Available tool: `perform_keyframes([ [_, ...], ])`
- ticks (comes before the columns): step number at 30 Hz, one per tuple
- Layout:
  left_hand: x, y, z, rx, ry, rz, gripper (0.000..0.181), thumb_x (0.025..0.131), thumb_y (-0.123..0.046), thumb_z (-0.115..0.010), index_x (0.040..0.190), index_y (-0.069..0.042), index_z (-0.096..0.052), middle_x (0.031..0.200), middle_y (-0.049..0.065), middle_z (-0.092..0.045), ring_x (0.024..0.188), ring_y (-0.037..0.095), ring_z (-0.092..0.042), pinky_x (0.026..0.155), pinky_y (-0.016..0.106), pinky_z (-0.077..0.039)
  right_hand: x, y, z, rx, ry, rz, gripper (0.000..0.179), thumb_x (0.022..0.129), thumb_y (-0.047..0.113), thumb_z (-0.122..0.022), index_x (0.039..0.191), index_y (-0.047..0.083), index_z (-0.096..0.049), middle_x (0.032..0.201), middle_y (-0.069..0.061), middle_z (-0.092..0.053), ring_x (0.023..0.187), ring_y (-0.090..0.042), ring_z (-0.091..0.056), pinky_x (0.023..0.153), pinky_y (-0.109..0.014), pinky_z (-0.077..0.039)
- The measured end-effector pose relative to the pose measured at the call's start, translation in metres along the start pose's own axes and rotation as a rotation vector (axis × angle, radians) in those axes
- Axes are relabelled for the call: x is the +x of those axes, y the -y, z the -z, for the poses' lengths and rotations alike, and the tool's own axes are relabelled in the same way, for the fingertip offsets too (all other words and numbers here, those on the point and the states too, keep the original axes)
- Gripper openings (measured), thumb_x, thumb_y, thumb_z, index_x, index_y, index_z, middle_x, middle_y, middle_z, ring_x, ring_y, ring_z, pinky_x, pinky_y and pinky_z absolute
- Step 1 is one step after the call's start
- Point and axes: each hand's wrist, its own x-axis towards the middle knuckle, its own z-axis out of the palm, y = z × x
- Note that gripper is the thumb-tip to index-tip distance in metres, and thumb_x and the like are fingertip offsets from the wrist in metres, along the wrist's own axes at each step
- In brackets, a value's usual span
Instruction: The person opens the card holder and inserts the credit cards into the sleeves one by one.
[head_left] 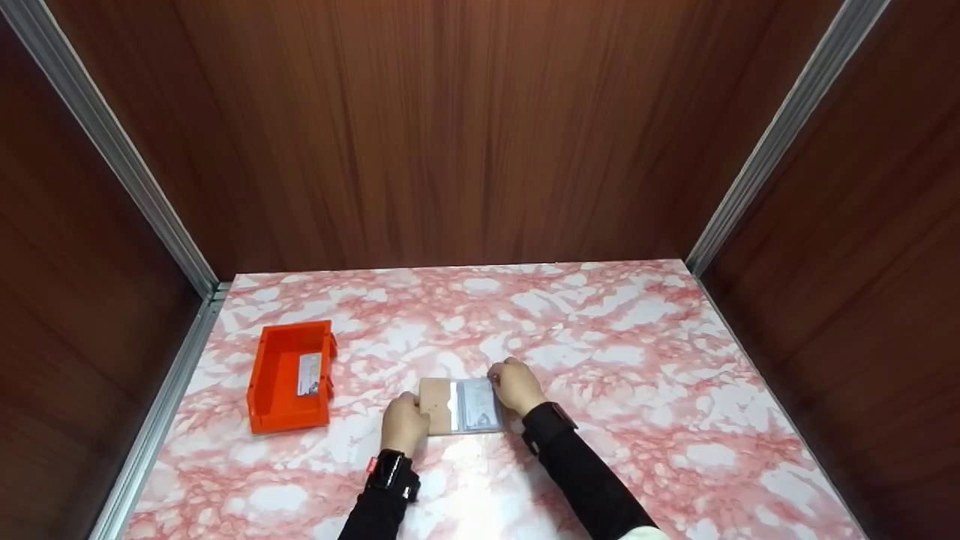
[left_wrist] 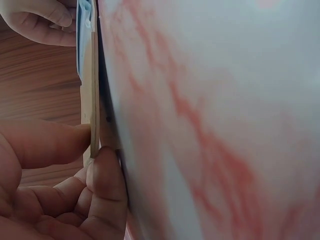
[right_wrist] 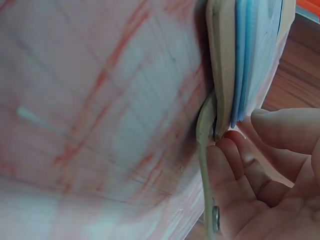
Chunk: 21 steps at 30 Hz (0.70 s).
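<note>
A tan card holder [head_left: 435, 396] lies opened flat on the table, with clear plastic sleeves [head_left: 478, 405] on its right half. A white card edge shows in the pocket of its left cover. My left hand [head_left: 403, 424] pinches that cover's outer edge between thumb and fingers, as the left wrist view shows closely. At the opposite edge, my right hand [head_left: 519, 386] holds the corner, thumb by the bluish sleeves [right_wrist: 242, 60] and curled fingers at the cover's rim. A tan strap [right_wrist: 202, 150] with a metal snap [right_wrist: 215, 219] sticks out beside those fingers.
An orange bin [head_left: 289, 421] stands on the left of the red-and-white marbled table [head_left: 600, 315], with a printed card [head_left: 308, 373] leaning inside against its right wall. Dark wood panels [head_left: 450, 135] with metal corner posts [head_left: 787, 127] enclose the back and both sides.
</note>
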Motion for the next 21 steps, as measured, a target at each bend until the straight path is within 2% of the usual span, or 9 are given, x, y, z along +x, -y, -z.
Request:
perform_keyframes([
  [8,0.0002,0.002,-0.0018,0.001,-0.018,-0.022,0.017,0.072,0.005,-0.067,0.089,0.007,-0.065,0.077,0.015,-0.065,0.075,0.035,-0.063,0.073,0.049,-0.05,0.0005,0.0025,0.0023,0.022,0.01,-0.023,0.005,0.084,0.001,-0.071,0.089,-0.001,-0.073,0.083,-0.013,-0.063,0.08,-0.033,-0.064,0.075,-0.043,-0.053],
  [21,-0.0004,0.0001,-0.0016,-0.008,-0.004,0.006,0.02,0.073,0.006,-0.067,0.092,0.009,-0.065,0.08,0.017,-0.066,0.079,0.036,-0.064,0.076,0.049,-0.051,0.0024,0.004,0.0047,0.027,0.025,-0.063,0.006,0.083,0.0,-0.069,0.089,0.0,-0.071,0.082,-0.011,-0.063,0.079,-0.032,-0.063,0.074,-0.042,-0.052],
])
